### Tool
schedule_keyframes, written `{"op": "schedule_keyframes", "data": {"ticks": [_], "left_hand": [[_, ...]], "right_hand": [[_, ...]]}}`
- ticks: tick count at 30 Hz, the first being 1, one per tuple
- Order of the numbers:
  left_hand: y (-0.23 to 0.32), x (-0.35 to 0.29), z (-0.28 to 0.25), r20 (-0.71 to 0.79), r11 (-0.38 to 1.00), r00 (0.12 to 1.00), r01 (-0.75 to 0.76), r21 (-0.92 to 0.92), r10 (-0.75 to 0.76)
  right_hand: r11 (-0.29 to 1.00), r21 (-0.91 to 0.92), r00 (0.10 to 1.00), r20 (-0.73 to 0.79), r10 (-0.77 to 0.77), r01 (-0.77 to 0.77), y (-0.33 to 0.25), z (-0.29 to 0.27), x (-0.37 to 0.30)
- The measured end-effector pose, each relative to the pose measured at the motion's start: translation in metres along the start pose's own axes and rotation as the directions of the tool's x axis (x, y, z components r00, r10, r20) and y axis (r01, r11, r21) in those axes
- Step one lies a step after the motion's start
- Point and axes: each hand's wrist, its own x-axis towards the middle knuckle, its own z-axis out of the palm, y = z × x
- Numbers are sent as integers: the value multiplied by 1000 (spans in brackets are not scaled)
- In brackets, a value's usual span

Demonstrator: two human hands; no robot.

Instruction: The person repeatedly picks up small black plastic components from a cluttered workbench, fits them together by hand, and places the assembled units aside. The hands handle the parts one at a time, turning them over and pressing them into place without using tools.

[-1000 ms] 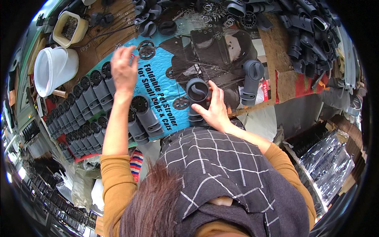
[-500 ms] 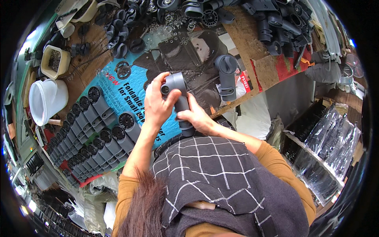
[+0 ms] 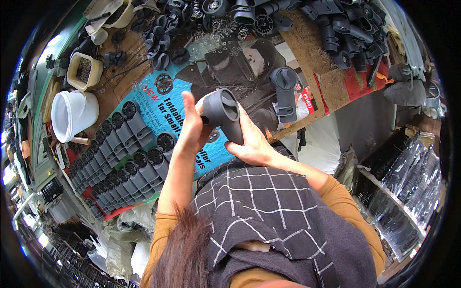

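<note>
A dark grey plastic fitting [image 3: 222, 108] with a round knob-like head and a tubular stem is held between my hands, over the table's near edge. My right hand [image 3: 253, 140] wraps the stem from the right, thumb across its near side. At the head's left side is my left hand [image 3: 192, 126], one digit pointing up clear of the part and the other fingers partly hidden behind it. A similar grey fitting [image 3: 285, 93] lies on the table to the right. Under my hands spreads a blue and black printed sheet [image 3: 197, 93].
Rows of grey fittings with black wheels [image 3: 127, 137] lie at the left, near a white bucket [image 3: 74, 115] and a cream tub [image 3: 84, 72]. Small springs and rings [image 3: 218, 36] are scattered at the back. Grey parts [image 3: 345, 33] are heaped at the back right.
The fitting has turned in my hands, so its round knob face now shows. My left hand's upper digit has lifted off it. The whole view has shifted slightly.
</note>
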Motion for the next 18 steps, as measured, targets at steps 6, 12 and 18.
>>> {"op": "schedule_keyframes", "data": {"ticks": [6,12,18], "left_hand": [[-19,6,9,-130,939,937,-300,170,323],[-25,3,9,-18,957,959,-280,77,282],[-30,5,19,-48,917,938,-324,231,344]], "right_hand": [[973,-185,990,5,143,-139,-6,-9,3],[736,-607,848,-184,-497,300,-4,-29,27],[817,-507,857,-255,-447,275,0,-29,30]]}}
